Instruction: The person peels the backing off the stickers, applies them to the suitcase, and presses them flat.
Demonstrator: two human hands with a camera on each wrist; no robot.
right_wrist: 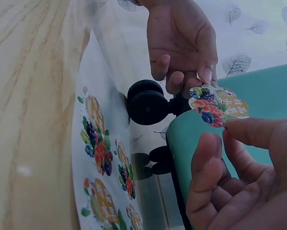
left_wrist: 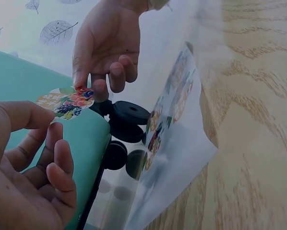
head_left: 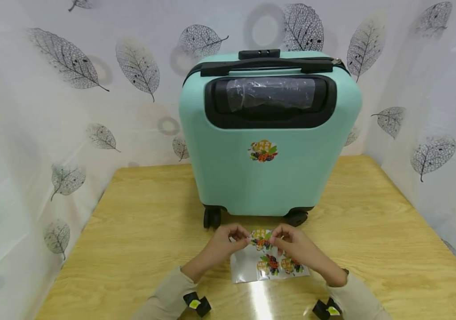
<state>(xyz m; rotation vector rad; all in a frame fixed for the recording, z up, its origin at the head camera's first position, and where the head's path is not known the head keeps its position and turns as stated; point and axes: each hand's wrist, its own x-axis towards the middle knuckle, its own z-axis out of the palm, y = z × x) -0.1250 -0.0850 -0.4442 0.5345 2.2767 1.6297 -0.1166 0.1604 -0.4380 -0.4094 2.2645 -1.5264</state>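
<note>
A colourful fruit-print sticker [head_left: 260,240] is stretched between both hands, off the sheet below it. The left hand [head_left: 228,240] pinches its left edge between thumb and forefinger. At its opposite edge, the right hand [head_left: 295,245] holds it the same way. In the left wrist view the sticker [left_wrist: 66,102] looks flat and loose of any backing. Beneath the hands lies a white sticker sheet [head_left: 245,266] with several more fruit stickers on its right part. Behind stands a mint-green suitcase [head_left: 267,182], bearing one like sticker [head_left: 263,151] on its front.
The suitcase stands upright on black wheels [head_left: 212,218] on a wooden table [head_left: 152,204]. Plastic film covers part of its black handle recess [head_left: 271,93]. A leaf-patterned curtain [head_left: 140,115] hangs behind and at both sides. Both wrists wear small black devices [head_left: 197,304].
</note>
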